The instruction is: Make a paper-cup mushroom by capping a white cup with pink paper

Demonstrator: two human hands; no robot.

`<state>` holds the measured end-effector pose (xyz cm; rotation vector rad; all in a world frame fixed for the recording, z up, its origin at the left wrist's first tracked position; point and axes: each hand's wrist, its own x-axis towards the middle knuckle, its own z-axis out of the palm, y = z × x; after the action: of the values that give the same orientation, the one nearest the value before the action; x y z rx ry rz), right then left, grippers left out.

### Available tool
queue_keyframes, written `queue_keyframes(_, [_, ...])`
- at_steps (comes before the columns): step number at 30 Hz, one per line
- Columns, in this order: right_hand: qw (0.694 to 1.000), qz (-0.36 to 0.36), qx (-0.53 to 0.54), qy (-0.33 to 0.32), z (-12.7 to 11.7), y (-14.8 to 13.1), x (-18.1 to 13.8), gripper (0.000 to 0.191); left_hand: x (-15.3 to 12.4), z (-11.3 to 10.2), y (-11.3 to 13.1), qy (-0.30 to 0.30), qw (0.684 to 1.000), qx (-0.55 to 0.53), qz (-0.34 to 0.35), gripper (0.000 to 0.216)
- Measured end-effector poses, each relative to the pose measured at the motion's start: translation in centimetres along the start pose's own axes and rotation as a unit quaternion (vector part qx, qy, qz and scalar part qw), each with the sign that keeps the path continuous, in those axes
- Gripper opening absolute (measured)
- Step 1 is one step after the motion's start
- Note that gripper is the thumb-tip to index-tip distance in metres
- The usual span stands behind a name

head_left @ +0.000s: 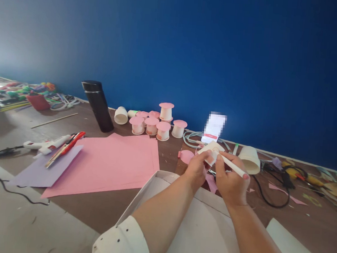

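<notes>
My left hand [196, 169] is closed around a small white paper cup [211, 149], held on its side above the brown table [105, 211]. My right hand [232, 179] grips a white pen [232, 166] with its tip against the cup. A pink paper disc [187, 156] lies just left of my hands. Pink paper scraps [211, 182] lie under them.
A large pink sheet [114, 165] and a lilac sheet [46, 169] with red-handled scissors [66, 147] and a glue gun [47, 144] lie left. Behind stand a black flask [98, 105], several pink-topped cups [157, 124], a phone [214, 127], another cup [249, 159], cables [275, 191]. A white box [201, 227] sits near me.
</notes>
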<state>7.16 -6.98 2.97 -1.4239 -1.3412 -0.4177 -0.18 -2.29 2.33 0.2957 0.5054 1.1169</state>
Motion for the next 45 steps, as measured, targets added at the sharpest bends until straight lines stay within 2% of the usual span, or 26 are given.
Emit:
queue_keyframes(6, [1.000,-0.012,-0.007,0.000,0.06,0.09,-0.03,0.022,0.08,-0.11,-0.19,-0.016,1.000,0.004,0.015,0.024])
queue_keyframes(17, [1.000,0.006,-0.016,-0.001,0.09,0.03,-0.01,0.022,-0.20,0.18,0.00,-0.004,1.000,0.019,0.004,0.022])
queue_keyframes(45, [1.000,0.019,-0.015,-0.002,0.04,-0.22,0.02,0.020,0.32,-0.31,-0.05,0.007,0.999,-0.041,-0.026,0.026])
